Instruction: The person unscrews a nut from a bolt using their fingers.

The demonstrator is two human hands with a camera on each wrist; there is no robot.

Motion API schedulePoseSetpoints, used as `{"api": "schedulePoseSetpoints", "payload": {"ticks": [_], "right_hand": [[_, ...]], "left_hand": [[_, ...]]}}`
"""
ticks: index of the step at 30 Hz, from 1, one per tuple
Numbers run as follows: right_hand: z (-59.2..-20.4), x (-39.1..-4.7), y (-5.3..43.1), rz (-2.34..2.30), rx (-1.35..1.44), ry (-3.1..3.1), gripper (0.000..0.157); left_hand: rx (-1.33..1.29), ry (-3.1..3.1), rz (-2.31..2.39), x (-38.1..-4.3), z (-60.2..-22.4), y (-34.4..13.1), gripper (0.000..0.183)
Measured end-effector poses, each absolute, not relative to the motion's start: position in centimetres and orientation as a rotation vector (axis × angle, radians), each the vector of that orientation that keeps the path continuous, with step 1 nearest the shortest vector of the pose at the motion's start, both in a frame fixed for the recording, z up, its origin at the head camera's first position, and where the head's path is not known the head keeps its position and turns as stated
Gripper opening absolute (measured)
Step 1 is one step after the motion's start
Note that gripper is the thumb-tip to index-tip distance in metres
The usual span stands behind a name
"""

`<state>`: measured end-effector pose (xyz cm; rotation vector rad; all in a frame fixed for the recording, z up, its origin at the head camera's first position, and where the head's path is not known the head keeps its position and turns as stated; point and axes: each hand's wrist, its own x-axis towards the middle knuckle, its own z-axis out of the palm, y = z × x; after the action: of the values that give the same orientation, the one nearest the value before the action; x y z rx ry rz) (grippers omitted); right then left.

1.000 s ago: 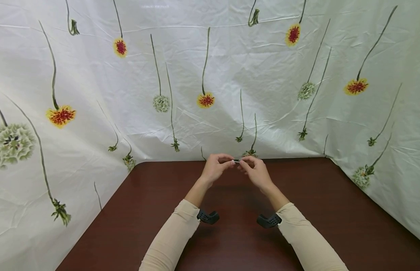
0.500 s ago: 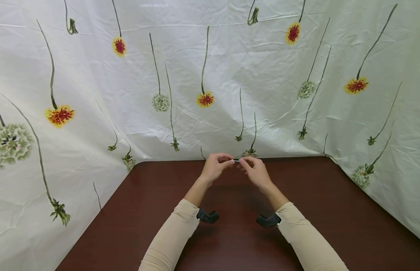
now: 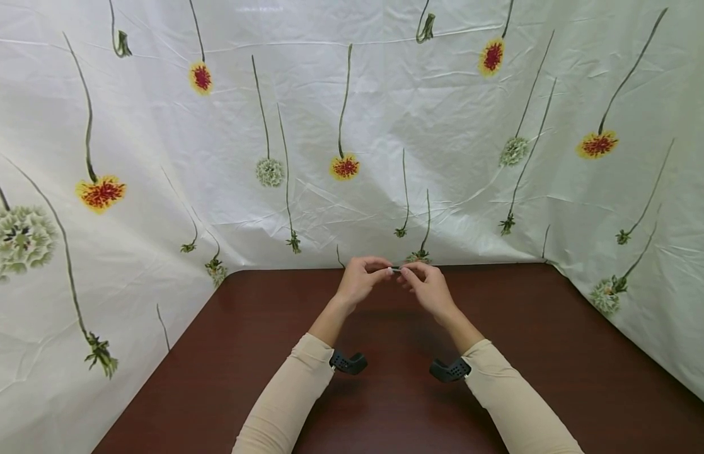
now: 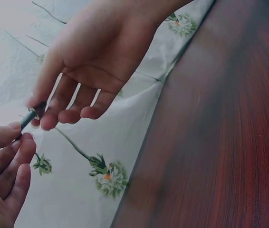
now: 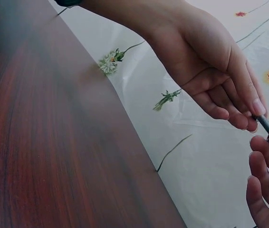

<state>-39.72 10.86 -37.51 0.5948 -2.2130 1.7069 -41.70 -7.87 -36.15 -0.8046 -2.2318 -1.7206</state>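
Bolt (image 4: 28, 118) sits between the hands: left hand (image 3: 357, 282) on its threaded end, right hand (image 3: 433, 291) on its other end. Table (image 3: 261, 353) is below both, running out left and right of them and back toward the person; sheet (image 3: 306, 195) hangs behind the hands and round both sides. Left wrist device (image 3: 348, 363) sits nearer the person than the left hand, inner side; right wrist device (image 3: 450, 370) mirrors it.

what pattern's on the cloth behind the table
White cloth with stemmed flowers; clearest in the head view.
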Motion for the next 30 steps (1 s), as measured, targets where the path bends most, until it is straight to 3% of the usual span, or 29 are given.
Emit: {"api": "schedulePoseSetpoints", "payload": {"ticks": [4,15,22,30], "right_hand": [[-37.44,-39.77,10.98,1.723,0.629,-2.183,0.022],[-37.43,-39.76,10.93,1.735,0.6,-2.193,0.034],[-37.62,-39.85,10.98,1.693,0.62,-2.17,0.023],[-37.46,-39.79,11.02,1.711,0.582,-2.184,0.03]], "left_hand": [[-0.797,-2.239,-1.711,-41.68,-36.14,-7.86,0.016],[-0.801,-2.247,-1.726,-41.69,-36.25,-7.94,0.022],[-0.8,-2.244,-1.732,-41.68,-36.31,-7.91,0.019],[-0.797,-2.238,-1.749,-42.02,-36.31,-7.94,0.021]]}}
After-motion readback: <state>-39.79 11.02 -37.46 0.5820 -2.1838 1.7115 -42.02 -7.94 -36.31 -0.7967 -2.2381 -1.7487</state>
